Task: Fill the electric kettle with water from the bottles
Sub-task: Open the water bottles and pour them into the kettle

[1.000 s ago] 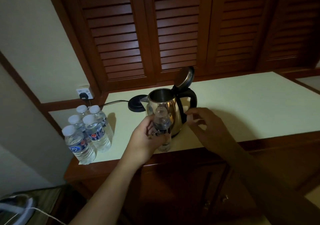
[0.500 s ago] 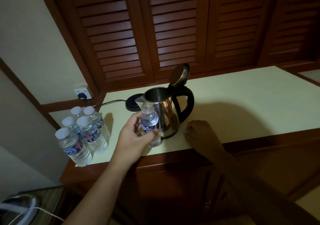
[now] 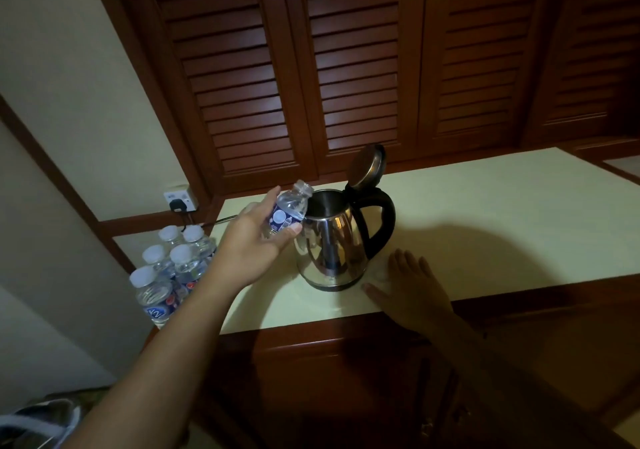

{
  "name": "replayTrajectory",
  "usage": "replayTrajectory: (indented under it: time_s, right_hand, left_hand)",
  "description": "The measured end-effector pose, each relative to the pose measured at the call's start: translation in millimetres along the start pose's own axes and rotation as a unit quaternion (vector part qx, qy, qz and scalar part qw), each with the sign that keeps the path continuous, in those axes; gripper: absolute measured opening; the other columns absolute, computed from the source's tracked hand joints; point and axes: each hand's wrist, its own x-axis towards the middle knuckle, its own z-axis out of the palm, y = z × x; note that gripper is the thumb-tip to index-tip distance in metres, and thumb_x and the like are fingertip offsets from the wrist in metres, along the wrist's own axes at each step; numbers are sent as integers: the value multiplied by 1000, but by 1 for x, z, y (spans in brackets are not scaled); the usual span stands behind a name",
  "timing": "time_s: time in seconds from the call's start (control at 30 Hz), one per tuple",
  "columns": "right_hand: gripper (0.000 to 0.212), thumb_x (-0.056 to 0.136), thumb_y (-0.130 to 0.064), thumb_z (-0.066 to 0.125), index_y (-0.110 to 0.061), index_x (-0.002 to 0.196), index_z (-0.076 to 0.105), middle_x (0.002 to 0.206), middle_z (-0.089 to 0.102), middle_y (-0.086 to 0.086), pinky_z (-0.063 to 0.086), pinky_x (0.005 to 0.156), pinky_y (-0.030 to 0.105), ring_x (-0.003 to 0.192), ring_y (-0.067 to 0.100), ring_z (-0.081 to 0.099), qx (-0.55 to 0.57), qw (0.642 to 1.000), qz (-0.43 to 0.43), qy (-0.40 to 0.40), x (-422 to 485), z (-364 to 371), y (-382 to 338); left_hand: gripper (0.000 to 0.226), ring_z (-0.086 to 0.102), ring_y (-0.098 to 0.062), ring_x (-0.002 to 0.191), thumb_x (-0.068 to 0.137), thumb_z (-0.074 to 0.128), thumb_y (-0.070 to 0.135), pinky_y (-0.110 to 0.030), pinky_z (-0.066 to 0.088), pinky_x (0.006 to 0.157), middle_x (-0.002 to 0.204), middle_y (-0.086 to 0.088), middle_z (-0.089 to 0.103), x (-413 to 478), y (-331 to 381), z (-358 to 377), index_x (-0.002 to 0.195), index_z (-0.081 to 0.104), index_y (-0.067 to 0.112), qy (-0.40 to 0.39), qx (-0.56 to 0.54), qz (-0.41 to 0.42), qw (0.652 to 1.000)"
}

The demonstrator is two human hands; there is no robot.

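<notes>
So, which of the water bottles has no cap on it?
The bottle gripped in the left hand, tilted toward the kettle; the five standing bottles have white caps.

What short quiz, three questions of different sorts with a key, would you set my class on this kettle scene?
1. True or false: the kettle has its lid open.
2. Which hand grips the uncapped bottle: A left, B right, C neither?
3. How many capped bottles stand left of the kettle?
Key: 1 true; 2 A, the left hand; 3 five.
</notes>
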Motion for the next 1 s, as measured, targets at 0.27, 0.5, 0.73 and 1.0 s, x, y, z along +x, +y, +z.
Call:
replayTrajectory:
  time_s: [0.27,0.5,0.73,1.0]
  right_hand:
    - [118,79,-88,-1,-4,160,15,169,15,15,8,127,47,157,28,9,-11,1000,5,-2,-1,-4,-2]
    - [107,86,-85,12,-7,159,19,168,19,13,11,127,47,156,28,12,-9,1000,4,14,2,4,2]
    - [102,88,-81,16,-8,159,21,168,21,12,11,127,47,156,27,14,-4,1000,-4,23,2,2,2]
    - [102,87,-80,14,-9,159,23,168,22,11,10,127,46,156,26,14,7,1000,-7,23,2,1,1]
  left_hand:
    - [50,58,-21,115,89,81,40,-42,54,90,120,4,69,38,10,-18,129,51,37,-5,173,43,984]
    - [54,48,-25,130,94,69,38,-53,37,106,135,4,63,58,13,-21,142,46,36,-6,404,143,904]
    - [73,46,-27,139,87,75,22,-75,13,120,147,-3,54,65,19,-20,153,43,31,10,518,216,828]
    - [80,40,-33,147,85,79,19,-82,16,116,152,-6,53,66,17,-19,156,42,29,20,545,253,799]
